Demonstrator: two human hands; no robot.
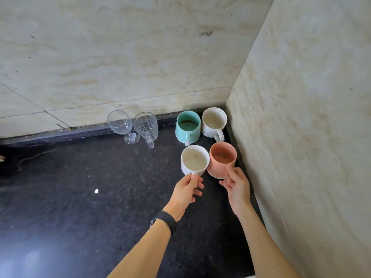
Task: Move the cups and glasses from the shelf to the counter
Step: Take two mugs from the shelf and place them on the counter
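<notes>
Counter (pixel 80 187): the dark, speckled slab under everything you see, running back into a corner of pale marbled walls.
White speck (pixel 96 191): a small crumb on the counter, well left of your hands and apart from all the cups.
Wine glass (pixel 119 122): stands on its foot near the back wall (pixel 120 57), the leftmost vessel.
Patterned glass (pixel 146 123): clear with a cut pattern, just right of the wine glass and very close to it; you cannot tell whether they touch.
Wrist band (pixel 165 219): a black band round your left wrist.
Left hand (pixel 185 190): your thumb and curled fingers pinch the handle of the front white mug (pixel 194 160).
Front white mug: mouth up, handle towards you; its rim meets the pink mug's. You cannot tell whether it sits on the counter or is lifted.
Teal mug (pixel 188 127): behind the front white mug, handle towards you, brown residue inside.
Back white mug (pixel 213 122): deepest in the corner, just right of the teal mug.
Pink mug (pixel 222 160): in front of the back white mug, close to the right wall (pixel 301 117).
Right hand (pixel 236 187): your fingers curl round the pink mug's near side, hiding any handle; the right wall crowds this hand.
</notes>
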